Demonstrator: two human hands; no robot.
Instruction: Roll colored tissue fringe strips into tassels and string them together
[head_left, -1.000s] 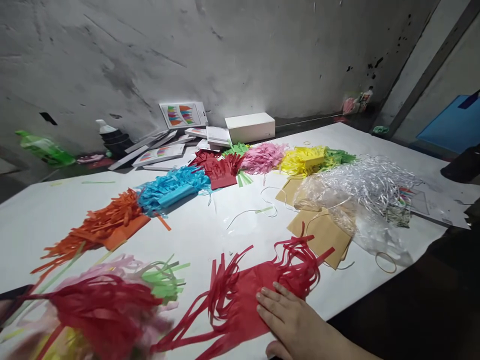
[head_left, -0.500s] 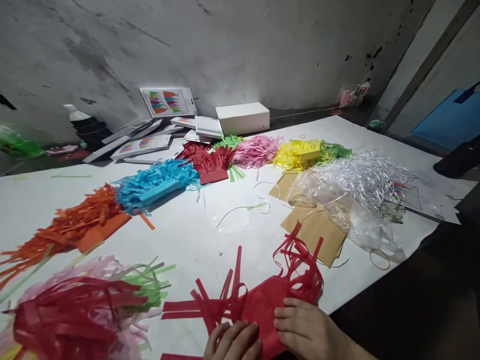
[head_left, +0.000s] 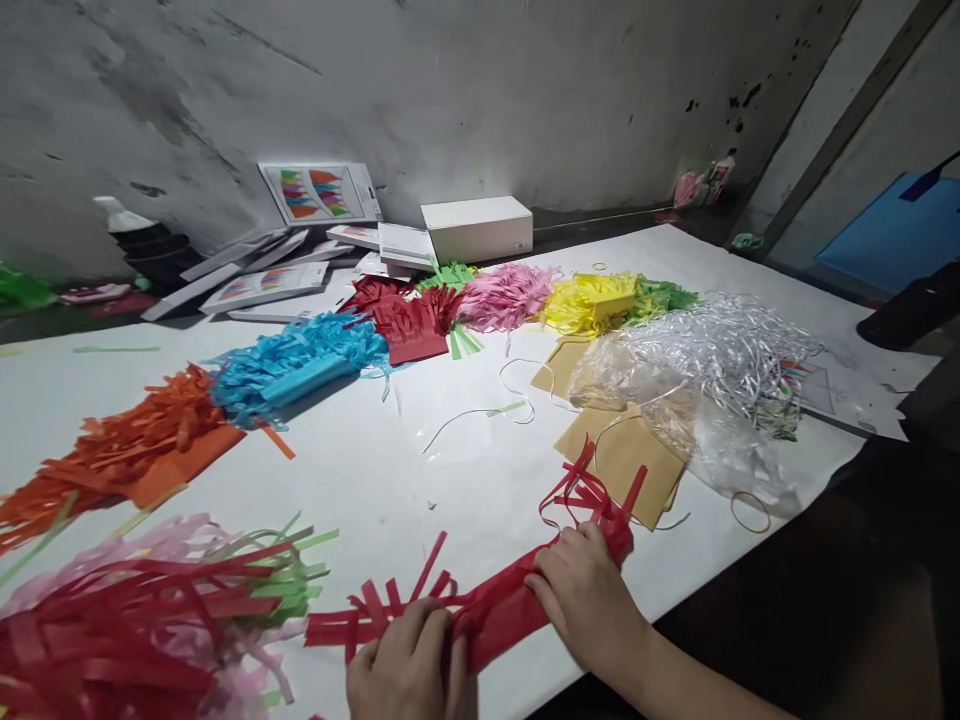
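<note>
Both my hands press on a red fringed tissue sheet (head_left: 502, 600) that lies gathered into a long roll near the front edge of the white table cover (head_left: 390, 470). My left hand (head_left: 409, 665) is closed over its left part, where cut strips fan out. My right hand (head_left: 581, 595) is curled over the right part, just short of the curly red strips at that end. A heap of red, pink and green fringed tissue (head_left: 142, 620) lies at my left.
Fringed bundles run in an arc: orange (head_left: 127, 445), blue (head_left: 292, 360), dark red (head_left: 405, 320), pink (head_left: 502, 295), yellow (head_left: 596, 300). Tan paper sheets (head_left: 626, 450), a clear bag of white ribbon (head_left: 712, 370) and a rubber band (head_left: 750, 511) lie right. A white box (head_left: 476, 228) stands by the wall.
My left hand came into view and joined the right on the red sheet. The flat sheet has been rolled and bunched into a narrow strip toward the table's front edge.
</note>
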